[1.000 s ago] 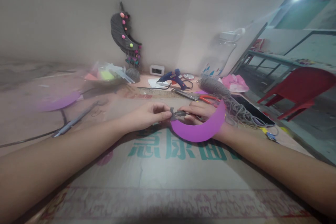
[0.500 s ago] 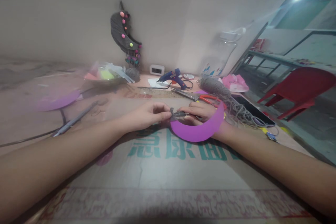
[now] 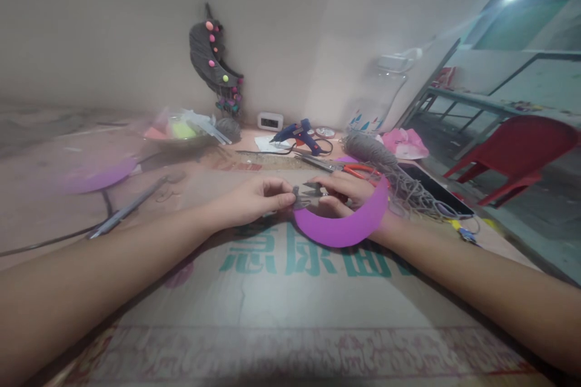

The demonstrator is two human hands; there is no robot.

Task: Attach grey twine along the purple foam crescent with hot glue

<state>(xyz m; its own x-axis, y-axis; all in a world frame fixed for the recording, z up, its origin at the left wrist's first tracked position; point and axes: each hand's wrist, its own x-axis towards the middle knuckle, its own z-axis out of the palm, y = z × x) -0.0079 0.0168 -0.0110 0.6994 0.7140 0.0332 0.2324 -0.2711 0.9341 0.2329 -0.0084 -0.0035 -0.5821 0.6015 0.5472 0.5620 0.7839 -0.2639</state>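
My left hand point(image 3: 271, 196) is closed in a pinch on one tip of a purple crescent point(image 3: 342, 231), where grey yarn point(image 3: 298, 201) is wound around it. The rest of the crescent curves out to the right, in front of my right wrist. Closed around a small pair of dark-jawed cutters, my right hand point(image 3: 342, 190) holds them just right of the yarn. The cutters point(image 3: 313, 192) have their jaws apart and pointing left. Their handles are mostly hidden in my fingers, so the exact kind is unclear.
Behind my hands lie red-handled scissors point(image 3: 358, 170), a blue glue gun point(image 3: 299, 135) and a white clock point(image 3: 270, 121). A grey yarn skein point(image 3: 370, 148) trails loose strands beside a dark tablet-like slab point(image 3: 433, 187). A bowl point(image 3: 181, 140) stands left; a decorated grey crescent point(image 3: 206, 57) hangs on the wall.
The jaws of the cutters have parted, and my right fingers have loosened and spread slightly. My left hand keeps its pinch on the crescent's tip.
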